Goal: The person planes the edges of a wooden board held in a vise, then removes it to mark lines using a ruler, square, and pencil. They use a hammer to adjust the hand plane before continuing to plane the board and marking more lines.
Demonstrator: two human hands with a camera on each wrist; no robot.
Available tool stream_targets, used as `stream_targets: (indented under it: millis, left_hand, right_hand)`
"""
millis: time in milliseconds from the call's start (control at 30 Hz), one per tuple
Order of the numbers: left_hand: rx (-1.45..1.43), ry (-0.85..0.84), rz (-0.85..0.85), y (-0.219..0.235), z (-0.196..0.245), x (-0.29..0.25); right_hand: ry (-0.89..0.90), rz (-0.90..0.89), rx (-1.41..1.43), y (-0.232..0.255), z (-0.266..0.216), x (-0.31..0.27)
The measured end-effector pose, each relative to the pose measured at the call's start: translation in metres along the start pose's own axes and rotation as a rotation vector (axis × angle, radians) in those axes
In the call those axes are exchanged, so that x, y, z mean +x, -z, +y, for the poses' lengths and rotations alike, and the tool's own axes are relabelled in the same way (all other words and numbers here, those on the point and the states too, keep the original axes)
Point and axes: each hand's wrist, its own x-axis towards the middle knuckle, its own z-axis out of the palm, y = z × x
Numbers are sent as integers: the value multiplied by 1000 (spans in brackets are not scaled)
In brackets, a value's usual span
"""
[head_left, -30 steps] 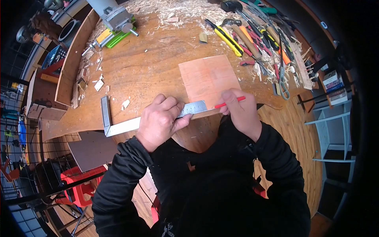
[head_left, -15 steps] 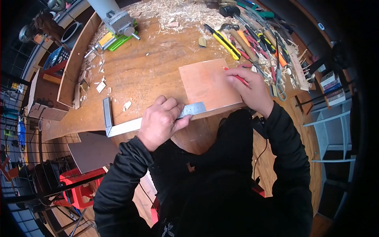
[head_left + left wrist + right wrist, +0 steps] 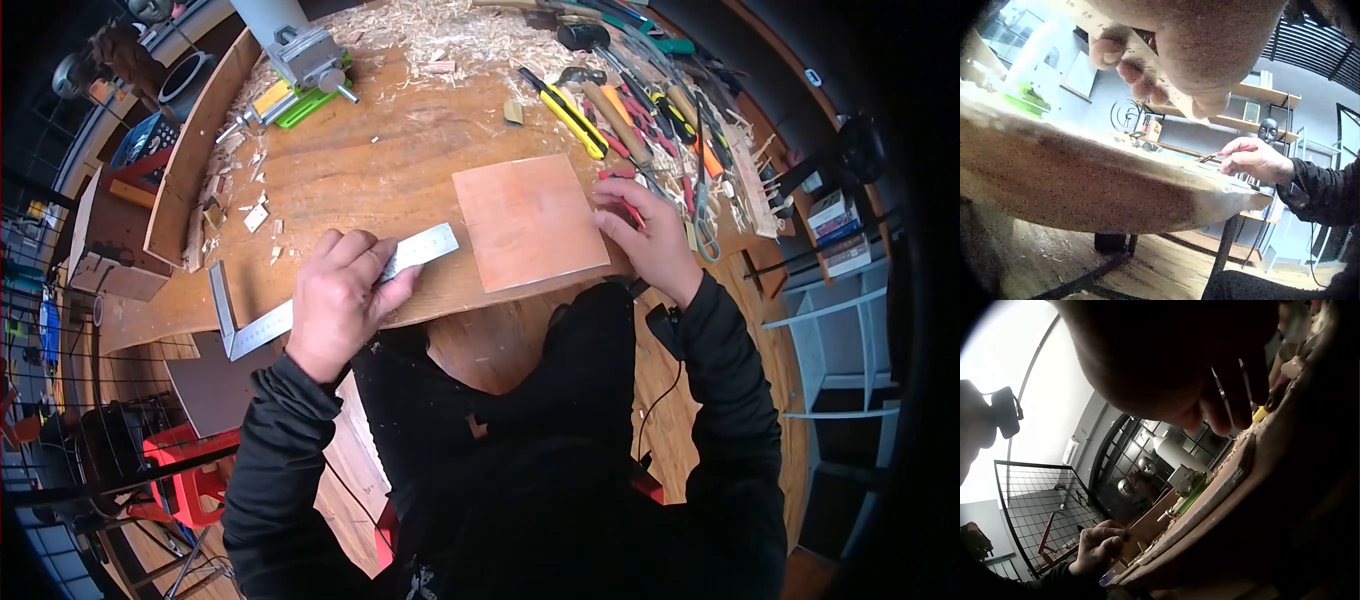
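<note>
My left hand (image 3: 340,295) grips the steel blade of a try square (image 3: 430,248) near its middle, fingers over the top and thumb beneath. The square's dark stock (image 3: 221,300) points away from me on the left. Beside the blade's end lies a thin, reddish square wooden sheet (image 3: 530,225), its near side along the bench's front edge. At the sheet's right side my right hand (image 3: 655,240) holds a slim red pencil (image 3: 634,213) between thumb and fingers. The left wrist view also shows this red pencil (image 3: 1244,149) in the fingers.
On the wooden bench (image 3: 350,180), a yellow utility knife (image 3: 570,115), a mallet (image 3: 583,37) and several hand tools lie among shavings at the back right. A vise (image 3: 305,62) with a green base stands at the back left. Scissors (image 3: 706,225) lie near the right edge.
The left hand has drawn the try square left, off the wooden sheet. The right hand has lifted the pencil from the sheet's near edge and moved to its right side.
</note>
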Motion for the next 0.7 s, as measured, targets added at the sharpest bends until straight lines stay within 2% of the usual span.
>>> stream_targets:
  millis: [167,200,267,300,367,400,467,567,700]
  left_hand:
    - [26,33,-17,6,4,-5]
    - [28,25,-21,6,5,-5]
    - [31,14,-24,5,8,-8]
    - [24,20,-27,4,9,-10]
    - [19,25,-28,5,12,-12]
    - [19,32,-30,5,13,-12]
    - [22,42,-33,5,15,-13]
    - [-7,6,-27,0,20,-13]
    - [-42,11,-66,-10,24,-10]
  right_hand:
    - [162,-142,-282,1,-14,23]
    - [161,-140,-283,0,-14,30]
    - [100,-289,-292,-1,-14,44]
    - [100,-288,-292,-2,-15,49]
    - [77,-367,-406,-3,-17,56]
    - [79,-368,-406,-2,-19,57]
    - [-26,-407,-404,-2,-24,56]
    - [74,-337,-434,-5,-15,48]
    - [47,-354,-403,-5,-12,47]
